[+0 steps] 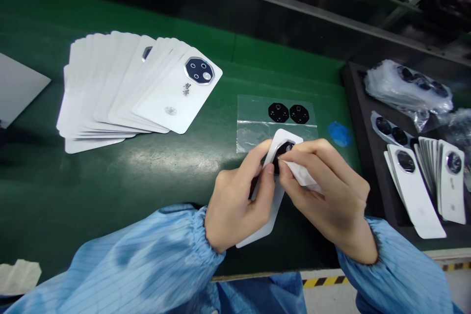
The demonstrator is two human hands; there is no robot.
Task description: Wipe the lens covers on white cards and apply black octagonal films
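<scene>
My left hand (243, 196) is closed around the edge of a white phone back cover (272, 208), tilted above the table's front edge. The cover's dark camera area (283, 149) faces up, partly hidden by my fingers. In my right hand (327, 191) a crumpled white wipe (301, 172), cloth or paper, is pinched, and the fingertips press at the camera area. Just beyond my hands lies a clear film sheet (250, 108) bearing two black octagonal camera lens pieces (278, 113).
Fanned white phone back covers (110, 88) lie at the left. A dark tray (362, 122) on the right holds more covers (415, 191) and bagged lens pieces (408, 86). A blue film scrap (340, 134) sits beside the tray on the green table (165, 171).
</scene>
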